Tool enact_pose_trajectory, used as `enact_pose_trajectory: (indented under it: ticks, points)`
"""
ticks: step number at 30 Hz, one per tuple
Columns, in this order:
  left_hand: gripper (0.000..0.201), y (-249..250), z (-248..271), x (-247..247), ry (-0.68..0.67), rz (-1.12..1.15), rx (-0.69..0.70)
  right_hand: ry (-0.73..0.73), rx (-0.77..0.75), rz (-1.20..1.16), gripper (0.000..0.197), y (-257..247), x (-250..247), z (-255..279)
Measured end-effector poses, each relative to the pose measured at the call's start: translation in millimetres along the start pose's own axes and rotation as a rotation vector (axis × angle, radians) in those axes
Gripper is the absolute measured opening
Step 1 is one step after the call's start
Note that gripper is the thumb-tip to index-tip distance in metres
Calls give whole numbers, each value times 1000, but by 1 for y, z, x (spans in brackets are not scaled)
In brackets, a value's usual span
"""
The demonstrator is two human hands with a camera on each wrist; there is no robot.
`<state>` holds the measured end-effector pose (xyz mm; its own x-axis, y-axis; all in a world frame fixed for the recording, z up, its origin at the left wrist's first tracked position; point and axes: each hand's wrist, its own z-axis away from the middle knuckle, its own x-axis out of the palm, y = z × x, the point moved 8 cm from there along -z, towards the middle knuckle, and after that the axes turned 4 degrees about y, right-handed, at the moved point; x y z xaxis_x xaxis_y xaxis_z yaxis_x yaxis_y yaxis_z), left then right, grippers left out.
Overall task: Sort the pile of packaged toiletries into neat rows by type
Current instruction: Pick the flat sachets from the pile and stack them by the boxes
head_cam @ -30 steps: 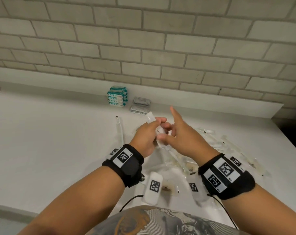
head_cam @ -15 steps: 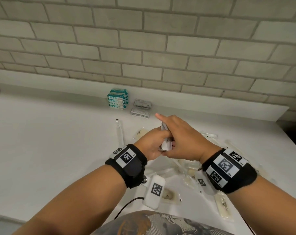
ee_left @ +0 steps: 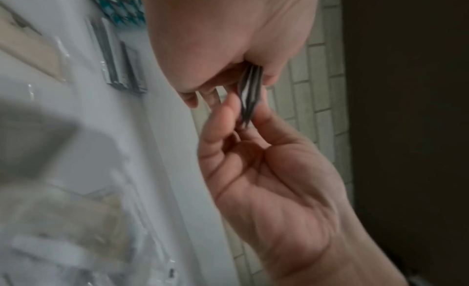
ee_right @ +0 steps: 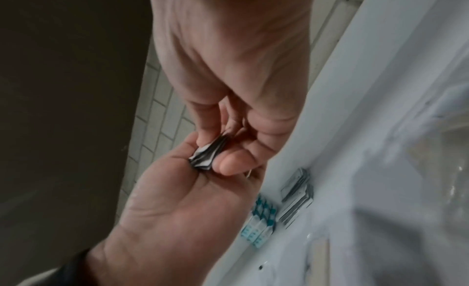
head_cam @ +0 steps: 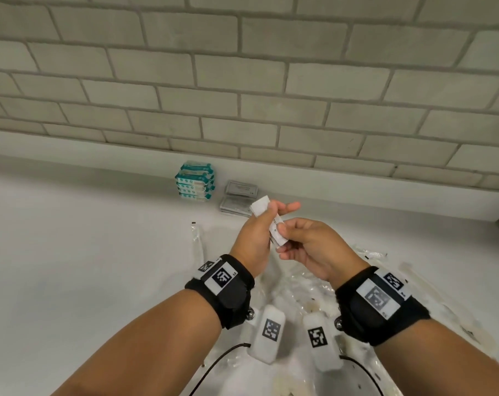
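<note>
I hold a thin stack of white sachets (head_cam: pixel 260 207) in the air above the counter. My left hand (head_cam: pixel 266 215) grips the stack around its middle, and the top end sticks out above the fingers. My right hand (head_cam: pixel 282 238) pinches the lower end from the right. In the left wrist view the sachets (ee_left: pixel 250 92) show edge-on between both hands' fingertips. The right wrist view shows the sachets (ee_right: pixel 206 154) fanned slightly at the pinch. Below the hands, partly hidden by my wrists, lies the pile of clear-wrapped toiletries (head_cam: pixel 305 284).
Against the back ledge stand a stack of teal packets (head_cam: pixel 195 181) and two low stacks of grey sachets (head_cam: pixel 238 197). A clear-wrapped toothbrush (head_cam: pixel 198 244) lies alone to the left of my hands. The white counter (head_cam: pixel 85 252) ends at a tiled wall.
My right hand has slid off the top of the sachet stack and now pinches its lower end. The stack's top end now shows above my left hand.
</note>
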<state>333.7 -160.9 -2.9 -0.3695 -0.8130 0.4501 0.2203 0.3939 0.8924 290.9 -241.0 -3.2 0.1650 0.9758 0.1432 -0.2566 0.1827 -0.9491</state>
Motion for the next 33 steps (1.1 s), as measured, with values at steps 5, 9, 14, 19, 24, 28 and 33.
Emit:
enact_pose_trajectory:
  ticks: [5, 9, 14, 19, 24, 28, 33]
  points:
    - [34, -21, -64, -36, 62, -319, -90, 49, 80, 403, 9, -6, -38, -67]
    - [56, 4, -112, -47, 38, -1048, 95, -3, 202, 843, 11, -1, -60, -124]
    - [68, -27, -147, -18, -481, -1871, 66, -10, 278, 1080, 26, 5, -65, -173]
    - [36, -60, -167, -9, -667, -2055, 67, -62, 242, 1172, 22, 12, -68, -187]
    - [40, -58, -183, -12, -614, -2013, 90, -155, 88, 1541, 54, 6, -65, -182]
    - [54, -55, -191, -13, -540, -2010, 105, -95, 8, 1643, 61, 1, -63, -192]
    - [60, -36, -208, -17, -295, -1963, 207, 37, -14, 1592, 75, -12, -66, -203]
